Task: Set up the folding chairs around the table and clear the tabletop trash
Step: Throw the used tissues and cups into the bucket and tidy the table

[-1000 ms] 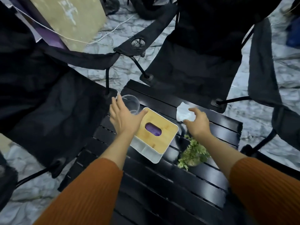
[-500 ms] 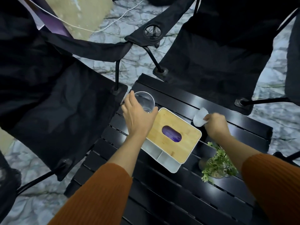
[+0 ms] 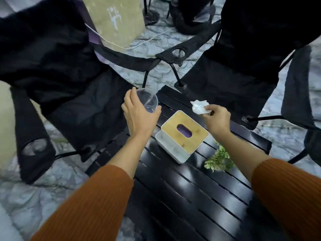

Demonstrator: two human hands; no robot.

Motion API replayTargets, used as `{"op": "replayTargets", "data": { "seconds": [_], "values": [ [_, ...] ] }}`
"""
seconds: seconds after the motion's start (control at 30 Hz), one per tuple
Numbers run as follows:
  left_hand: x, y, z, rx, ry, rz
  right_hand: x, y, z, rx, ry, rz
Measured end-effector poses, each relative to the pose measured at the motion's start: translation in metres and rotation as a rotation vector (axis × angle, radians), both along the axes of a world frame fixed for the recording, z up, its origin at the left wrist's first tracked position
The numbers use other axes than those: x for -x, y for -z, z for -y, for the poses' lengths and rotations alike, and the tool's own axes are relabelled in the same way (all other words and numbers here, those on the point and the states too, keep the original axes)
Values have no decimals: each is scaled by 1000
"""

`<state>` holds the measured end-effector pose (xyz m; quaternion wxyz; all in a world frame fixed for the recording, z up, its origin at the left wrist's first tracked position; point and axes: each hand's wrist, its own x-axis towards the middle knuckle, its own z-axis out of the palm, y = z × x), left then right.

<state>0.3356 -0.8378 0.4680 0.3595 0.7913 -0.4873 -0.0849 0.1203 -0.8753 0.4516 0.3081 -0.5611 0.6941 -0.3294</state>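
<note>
My left hand [image 3: 139,115] grips a clear plastic cup [image 3: 149,101], held just off the far left corner of the black slatted table [image 3: 191,192]. My right hand [image 3: 217,119] pinches a crumpled white tissue [image 3: 199,106] above the table's far edge. Two black folding chairs stand unfolded: one [image 3: 66,80] at the left, one [image 3: 243,63] at the far side. Part of a third chair [image 3: 298,87] shows at the right edge.
A white tissue box with a wooden lid [image 3: 182,134] sits mid-table between my hands. A small green plant [image 3: 219,160] stands to its right. A white cord [image 3: 139,44] runs over the grey stone floor beyond the chairs, near a tan post [image 3: 114,20].
My left hand closed around the cup and lifted it off the table corner. My right hand picked the tissue up from the tabletop and raised it.
</note>
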Motion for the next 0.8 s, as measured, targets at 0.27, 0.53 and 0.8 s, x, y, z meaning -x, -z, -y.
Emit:
{"op": "replayTargets", "data": {
  "seconds": [0.27,0.53,0.8],
  "values": [
    [-58,-40,-133,36,-197,-3,-85,-41,-99,21,-292,86],
    [-124,-23,-302,-76,-427,15,-192,-17,-236,-122,-633,119],
    [-127,80,-458,-291,-589,-147,-228,72,-364,-348,-778,-32]
  ]
}}
